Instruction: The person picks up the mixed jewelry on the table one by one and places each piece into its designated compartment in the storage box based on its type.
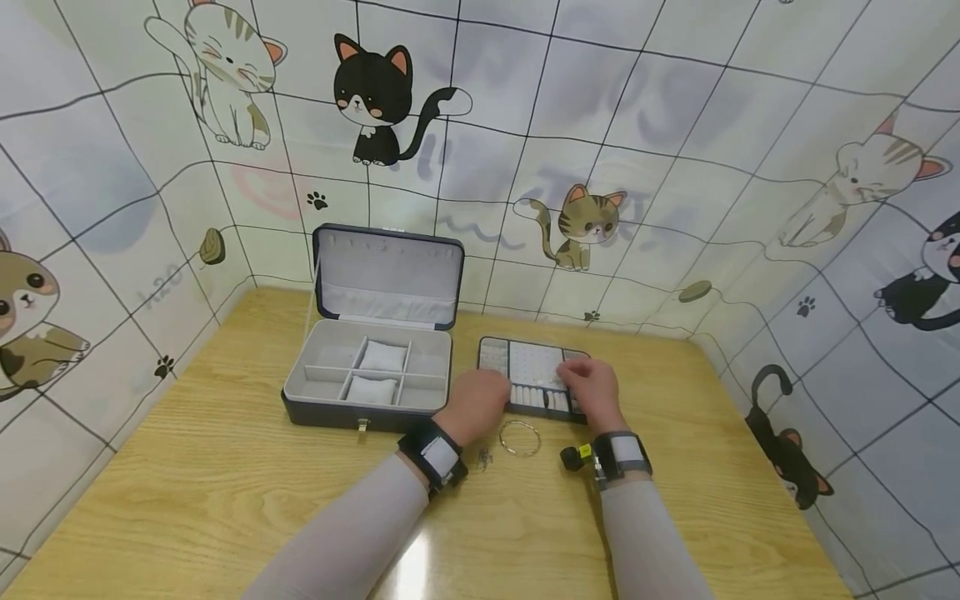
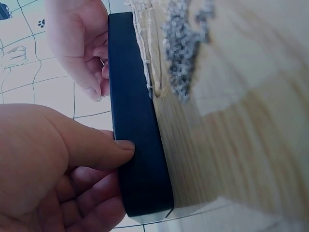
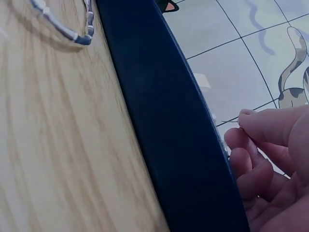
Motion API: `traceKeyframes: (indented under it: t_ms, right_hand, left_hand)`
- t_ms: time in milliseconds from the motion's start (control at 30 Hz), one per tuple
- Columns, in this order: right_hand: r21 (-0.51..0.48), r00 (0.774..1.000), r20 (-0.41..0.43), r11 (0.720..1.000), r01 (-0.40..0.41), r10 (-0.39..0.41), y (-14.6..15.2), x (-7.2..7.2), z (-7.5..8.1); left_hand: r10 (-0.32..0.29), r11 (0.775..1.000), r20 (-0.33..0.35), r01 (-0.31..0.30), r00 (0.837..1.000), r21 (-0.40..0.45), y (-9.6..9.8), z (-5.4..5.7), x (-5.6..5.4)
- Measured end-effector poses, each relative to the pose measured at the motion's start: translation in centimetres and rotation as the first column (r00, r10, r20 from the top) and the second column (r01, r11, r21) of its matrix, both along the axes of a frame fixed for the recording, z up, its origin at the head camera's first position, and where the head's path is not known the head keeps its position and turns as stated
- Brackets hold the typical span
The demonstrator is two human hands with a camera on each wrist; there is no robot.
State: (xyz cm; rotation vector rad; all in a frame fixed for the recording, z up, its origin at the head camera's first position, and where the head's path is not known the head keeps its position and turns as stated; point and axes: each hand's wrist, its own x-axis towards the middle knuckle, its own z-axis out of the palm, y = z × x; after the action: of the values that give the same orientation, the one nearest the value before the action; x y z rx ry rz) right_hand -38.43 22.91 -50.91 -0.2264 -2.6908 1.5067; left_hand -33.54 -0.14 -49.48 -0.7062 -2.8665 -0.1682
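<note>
My left hand (image 1: 478,404) grips the near left corner of a shallow dark jewelry tray (image 1: 536,412). In the left wrist view its thumb presses the tray's dark outer side (image 2: 137,121), with the other fingers curled at the upper edge. Over the tray's right part, my right hand (image 1: 594,392) pinches a tiny earring (image 3: 231,121) between thumb and index finger. Only its thin wire-like post shows clearly. Inside the tray are a white dotted panel (image 1: 534,362) and a row of pale ring rolls (image 1: 528,396). A bangle (image 1: 520,454) and a silvery chain (image 2: 181,53) lie in front of it.
Left of the tray stands an open jewelry box (image 1: 330,414), its lid (image 1: 386,275) raised and its compartments holding two white cushions (image 1: 384,357). Both sit on a wooden table (image 1: 187,483). A cat-printed cloth (image 1: 487,167) closes off the back and sides.
</note>
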Motion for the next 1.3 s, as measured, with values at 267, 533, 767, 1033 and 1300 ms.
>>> traceKeyframes:
  t_ms: [267, 533, 767, 1033, 1300]
  right_hand:
    - [0.070, 1.000, 0.010, 0.998, -0.001, 0.001, -0.22, -0.22, 0.28]
    - [0.114, 1.000, -0.010, 0.993, -0.010, 0.011, -0.33, -0.32, 0.17]
    - [0.132, 1.000, -0.022, 0.991, -0.009, 0.012, -0.56, -0.52, 0.06]
    - [0.144, 0.999, -0.009, 0.989, -0.030, 0.031, -0.70, -0.61, 0.07]
    - [0.148, 0.999, -0.008, 0.988, -0.037, 0.038, -0.65, -0.49, 0.03]
  left_hand:
    - [-0.008, 1.000, -0.017, 0.008, 1.000, -0.016, 0.08, 0.16, 0.02]
    - [-0.012, 1.000, -0.024, 0.012, 1.000, -0.026, 0.08, 0.18, 0.10]
    - [-0.006, 1.000, -0.010, 0.006, 1.000, -0.013, -0.11, 0.26, 0.16]
    - [-0.004, 1.000, 0.000, 0.004, 1.000, -0.011, -0.21, 0.16, 0.08]
    - [-0.002, 1.000, 0.008, 0.002, 1.000, -0.014, -0.15, 0.18, 0.08]
